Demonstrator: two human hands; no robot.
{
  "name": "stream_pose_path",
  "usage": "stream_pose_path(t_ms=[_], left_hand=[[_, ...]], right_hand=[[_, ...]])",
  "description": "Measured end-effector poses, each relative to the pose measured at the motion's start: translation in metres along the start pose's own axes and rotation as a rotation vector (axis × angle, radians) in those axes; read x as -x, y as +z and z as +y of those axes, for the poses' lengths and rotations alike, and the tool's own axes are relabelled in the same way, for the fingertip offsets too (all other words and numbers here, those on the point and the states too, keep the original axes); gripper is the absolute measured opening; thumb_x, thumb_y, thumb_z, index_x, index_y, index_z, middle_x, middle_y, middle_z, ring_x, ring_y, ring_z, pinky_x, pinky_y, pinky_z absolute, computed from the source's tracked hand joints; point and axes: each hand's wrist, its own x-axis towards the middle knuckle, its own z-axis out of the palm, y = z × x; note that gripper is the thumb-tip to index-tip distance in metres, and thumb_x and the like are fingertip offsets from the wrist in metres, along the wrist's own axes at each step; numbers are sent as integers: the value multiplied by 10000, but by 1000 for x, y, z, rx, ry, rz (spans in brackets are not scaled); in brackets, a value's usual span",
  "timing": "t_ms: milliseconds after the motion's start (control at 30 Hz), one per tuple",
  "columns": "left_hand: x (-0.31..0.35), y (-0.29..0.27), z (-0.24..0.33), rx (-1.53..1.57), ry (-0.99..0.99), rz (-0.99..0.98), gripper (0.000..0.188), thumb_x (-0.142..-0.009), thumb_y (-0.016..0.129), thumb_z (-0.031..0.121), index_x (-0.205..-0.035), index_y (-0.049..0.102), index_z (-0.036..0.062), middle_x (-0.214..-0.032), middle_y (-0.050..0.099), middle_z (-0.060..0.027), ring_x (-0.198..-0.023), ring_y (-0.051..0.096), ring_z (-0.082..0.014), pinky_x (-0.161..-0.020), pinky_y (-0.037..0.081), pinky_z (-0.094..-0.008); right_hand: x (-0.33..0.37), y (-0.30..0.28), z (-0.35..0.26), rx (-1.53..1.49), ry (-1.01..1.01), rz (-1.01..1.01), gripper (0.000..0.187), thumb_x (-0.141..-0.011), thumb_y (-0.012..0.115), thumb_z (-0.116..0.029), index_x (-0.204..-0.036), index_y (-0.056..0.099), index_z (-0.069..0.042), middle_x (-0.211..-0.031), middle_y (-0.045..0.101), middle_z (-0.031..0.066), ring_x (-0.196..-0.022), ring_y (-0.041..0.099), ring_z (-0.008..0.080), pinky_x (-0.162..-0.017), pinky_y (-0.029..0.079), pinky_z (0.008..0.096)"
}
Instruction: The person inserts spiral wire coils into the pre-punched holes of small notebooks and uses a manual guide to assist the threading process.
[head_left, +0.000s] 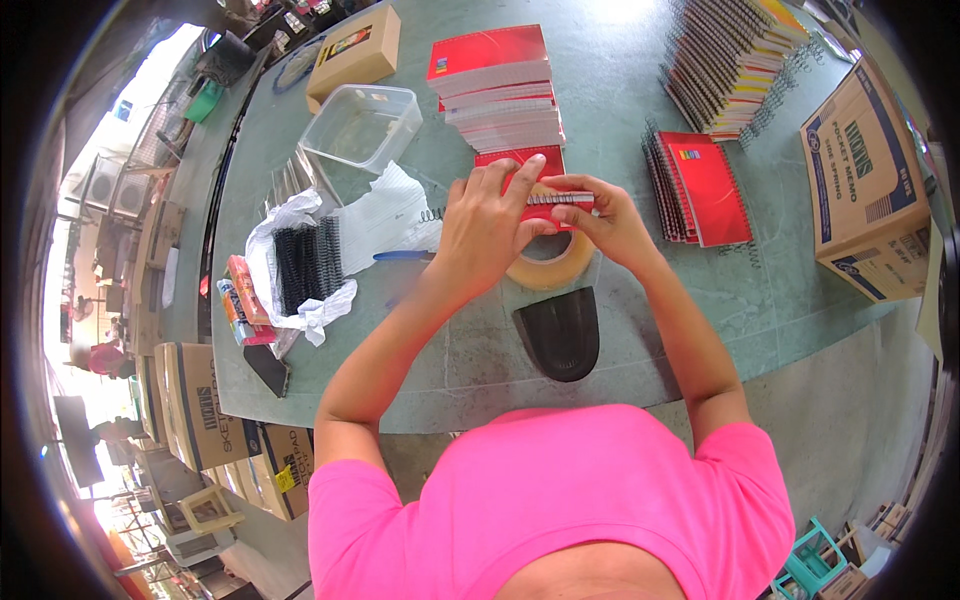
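Note:
Both my hands hold a small red notepad above the grey-green table. My left hand wraps over the pad's near edge, fingers on the red cover. My right hand pinches the pad's end where a wire spiral runs along the edge. A roll of brown packing tape lies right under my hands. A stack of unbound red pads stands just beyond.
Black spiral coils lie on white paper at my left, beside a clear plastic tub. Bound red notebooks and a taller spiral-bound stack sit to the right, next to a cardboard box. A black curved object lies near the table's front edge.

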Motion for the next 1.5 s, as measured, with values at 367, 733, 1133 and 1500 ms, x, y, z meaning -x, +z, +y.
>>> stream_pose_path(t_ms=[367,733,1133,1500], left_hand=[[-10,13,-6,54,83,32,154,-804,638,204,-901,598,92,-806,587,-57,-808,570,-246,-712,392,-387],[-17,14,1,-34,43,34,164,-780,650,192,-855,580,63,-857,601,-85,-898,542,-277,-711,397,-398],[-15,-4,-1,-158,61,-164,254,-786,628,175,-1014,589,70,-1006,587,-79,-997,518,-265,-798,384,-407],[-15,-3,-8,-259,45,-280,277,-815,612,229,-1041,584,72,-1009,590,-82,-956,536,-265,-803,385,-413]], right_hand=[[10,-2,-21,-271,358,42,216,-860,590,-50,-1069,604,6,-899,660,86,-704,655,130,-585,528,236],[12,12,-11,-427,245,136,234,-888,537,2,-1115,558,54,-959,654,131,-808,674,187,-661,550,236],[12,19,-11,-386,215,163,237,-898,547,-44,-1118,566,41,-909,662,102,-803,670,160,-663,548,231],[14,22,-11,-444,168,209,240,-903,514,-35,-1131,562,22,-922,657,91,-780,670,144,-650,547,216]])
